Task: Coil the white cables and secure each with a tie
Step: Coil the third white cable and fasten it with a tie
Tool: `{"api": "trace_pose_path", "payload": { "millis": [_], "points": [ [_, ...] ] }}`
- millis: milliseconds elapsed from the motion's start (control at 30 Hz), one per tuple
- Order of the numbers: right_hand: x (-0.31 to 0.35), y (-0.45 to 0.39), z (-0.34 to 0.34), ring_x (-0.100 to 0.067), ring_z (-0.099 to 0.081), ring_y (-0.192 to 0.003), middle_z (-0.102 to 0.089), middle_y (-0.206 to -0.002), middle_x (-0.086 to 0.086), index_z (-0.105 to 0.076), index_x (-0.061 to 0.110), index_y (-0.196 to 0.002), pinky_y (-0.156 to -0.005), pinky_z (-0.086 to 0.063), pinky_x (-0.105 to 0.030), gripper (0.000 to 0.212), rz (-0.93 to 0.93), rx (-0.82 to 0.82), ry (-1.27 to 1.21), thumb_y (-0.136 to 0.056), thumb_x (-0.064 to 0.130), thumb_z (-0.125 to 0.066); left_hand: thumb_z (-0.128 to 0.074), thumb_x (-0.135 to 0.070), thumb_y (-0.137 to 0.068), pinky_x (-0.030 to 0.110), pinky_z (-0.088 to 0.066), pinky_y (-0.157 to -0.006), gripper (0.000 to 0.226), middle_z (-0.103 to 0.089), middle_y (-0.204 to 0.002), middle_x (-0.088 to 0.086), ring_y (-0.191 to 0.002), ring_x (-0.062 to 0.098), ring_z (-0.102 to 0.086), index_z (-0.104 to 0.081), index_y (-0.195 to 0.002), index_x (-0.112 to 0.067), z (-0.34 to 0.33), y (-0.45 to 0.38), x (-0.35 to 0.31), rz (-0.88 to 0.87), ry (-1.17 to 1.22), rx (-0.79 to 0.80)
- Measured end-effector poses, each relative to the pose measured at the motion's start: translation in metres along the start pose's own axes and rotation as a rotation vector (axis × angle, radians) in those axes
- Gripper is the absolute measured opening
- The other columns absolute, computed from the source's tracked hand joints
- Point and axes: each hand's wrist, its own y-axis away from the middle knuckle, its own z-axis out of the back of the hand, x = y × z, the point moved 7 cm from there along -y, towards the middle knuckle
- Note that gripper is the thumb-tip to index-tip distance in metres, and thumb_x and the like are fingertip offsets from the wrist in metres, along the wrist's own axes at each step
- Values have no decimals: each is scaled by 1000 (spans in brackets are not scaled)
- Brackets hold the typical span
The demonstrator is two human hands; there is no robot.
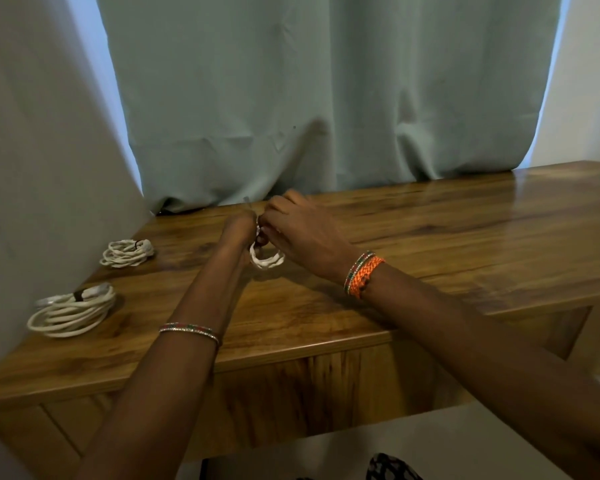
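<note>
A small coil of white cable (267, 260) hangs between my two hands over the middle of the wooden table (430, 244). My left hand (238, 232) grips the coil's top left. Right beside it, my right hand (298, 226) pinches at the coil's top, where a thin tie end (247, 204) sticks up, blurred. Two other white coils lie on the table's left side, each bound with a dark tie: a smaller one (127, 252) farther back and a larger one (71, 311) near the front edge.
A grey-green curtain (326, 98) hangs behind the table and touches its back edge. A pale wall (32, 168) runs close along the table's left side. The table's front edge (291, 348) passes under my forearms.
</note>
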Motion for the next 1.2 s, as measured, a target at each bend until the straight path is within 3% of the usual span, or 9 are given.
{"api": "trace_pose_path", "payload": {
  "millis": [67, 167, 267, 400, 567, 767, 867, 967, 1200],
  "points": [
    [-11, 4, -2, -19, -50, -79, -59, -87, -6, -62, 8, -86, -63, -33, -24, 12, -156, -23, -138, -87, 20, -58, -35, -7, -92, 16, -40, -41, 30, -43, -60, 14, -39, 13, -47, -44, -64, -8, -3, -2, -1, -28, 1, 28],
    [-33, 14, -7, -17, -48, -77, -56, -82, -4, -59, 9, -84, -62, -32, -27, 14, -458, -111, -388, -90, 21, -56, -49, -20, -94, 33, -48, -67, 33, -58, -72, 14, -68, 22, -55, -53, -63, -11, -2, -2, -8, -225, -75, -59],
    [-40, 17, -5, -15, -52, -73, -58, -80, -1, -61, 11, -82, -61, -43, -32, 15, -577, -177, -472, -89, 23, -57, -55, -24, -92, 29, -31, -58, 44, -44, -54, 5, -58, 20, -42, -41, -51, -14, 2, 13, -27, -436, -185, -172],
    [-48, 17, -2, -14, -58, -67, -63, -74, 2, -62, 12, -82, -61, -50, -39, 11, -717, -239, -564, -87, 22, -59, -57, -28, -92, 21, -27, -45, 35, -49, -56, -2, -52, 8, -44, -48, -62, -11, 1, 35, -46, -662, -325, -254],
    [-44, 12, 6, -9, -56, -60, -61, -66, 4, -64, 12, -80, -56, -47, -27, 14, -702, -270, -600, -90, 21, -59, -60, -27, -90, 9, -33, -45, 27, -55, -57, -3, -49, 0, -50, -57, -70, -9, -4, 49, -55, -824, -322, -232],
    [-49, 12, 3, -13, -56, -61, -61, -65, -2, -63, 8, -75, -55, -44, -26, 16, -765, -296, -568, -86, 20, -62, -64, -24, -88, 5, -35, -47, 25, -60, -60, -2, -48, -11, -53, -65, -71, -5, -6, 53, -54, -819, -247, -185],
    [-52, 15, 6, -15, -57, -63, -62, -68, -5, -63, 7, -76, -57, -46, -27, 10, -810, -351, -586, -84, 13, -62, -56, -24, -93, 12, -25, -42, 40, -45, -46, -7, -38, -4, -40, -51, -54, -16, -6, 55, -53, -791, -197, -178],
    [-56, 18, 7, -15, -56, -62, -62, -68, -6, -61, 7, -77, -58, -48, -29, 8, -840, -373, -604, -84, 11, -60, -50, -25, -96, 24, -29, -47, 44, -51, -47, 7, -46, 0, -40, -58, -59, -4, -7, 57, -51, -785, -184, -133],
    [-66, 23, 8, -15, -56, -66, -62, -72, -7, -61, 9, -79, -57, -45, -18, 7, -832, -369, -587, -86, 9, -60, -62, -8, -87, 31, -51, -68, 13, -68, -66, 8, -64, 19, -63, -68, -77, -12, -20, 53, -40, -526, -22, 95]
  ]
}}
